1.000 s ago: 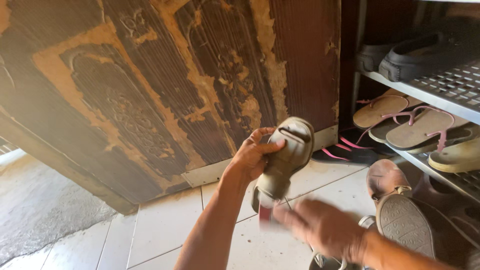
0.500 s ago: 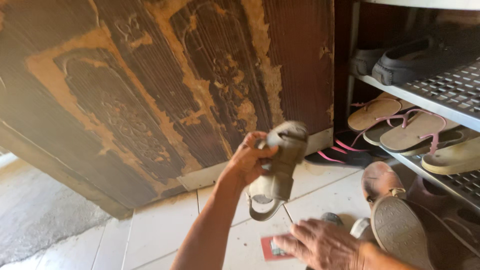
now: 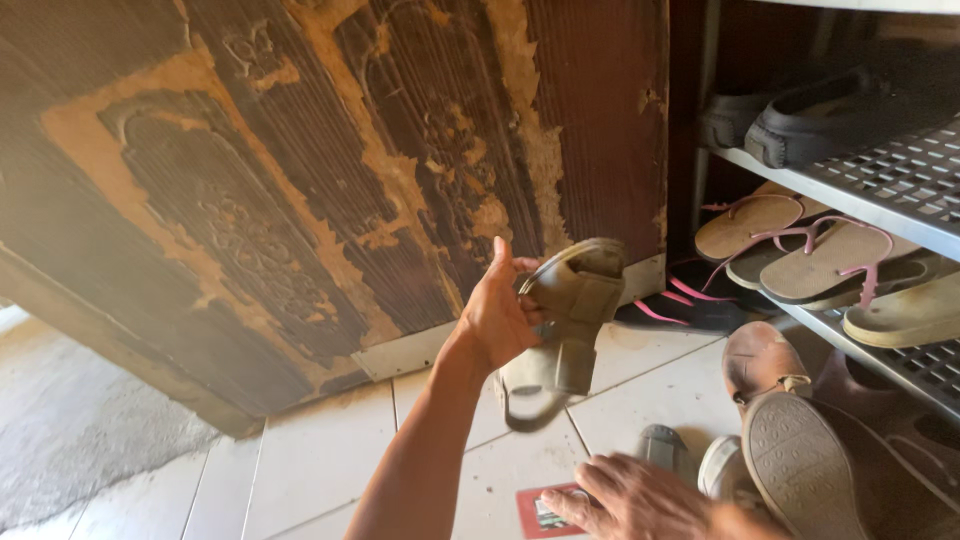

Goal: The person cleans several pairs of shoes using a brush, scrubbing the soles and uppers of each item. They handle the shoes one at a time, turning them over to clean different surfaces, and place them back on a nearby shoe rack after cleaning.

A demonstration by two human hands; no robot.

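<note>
Left hand (image 3: 497, 318) is up in front of the worn wooden door (image 3: 300, 180), fingers wrapped round the edge of an olive-grey strap sandal (image 3: 560, 325), which hangs toe-up, heel strap dangling over the pale floor tiles (image 3: 330, 470). Right hand (image 3: 640, 500) sits low, well below the sandal, fingers spread flat on a small red card (image 3: 535, 512), beside a brown shoe's ridged rubber sole (image 3: 800, 470)

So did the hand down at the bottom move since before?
Yes. The right hand was up beside the sandal a second ago; now it is lower, reaching over the red card on the floor tiles.
</note>
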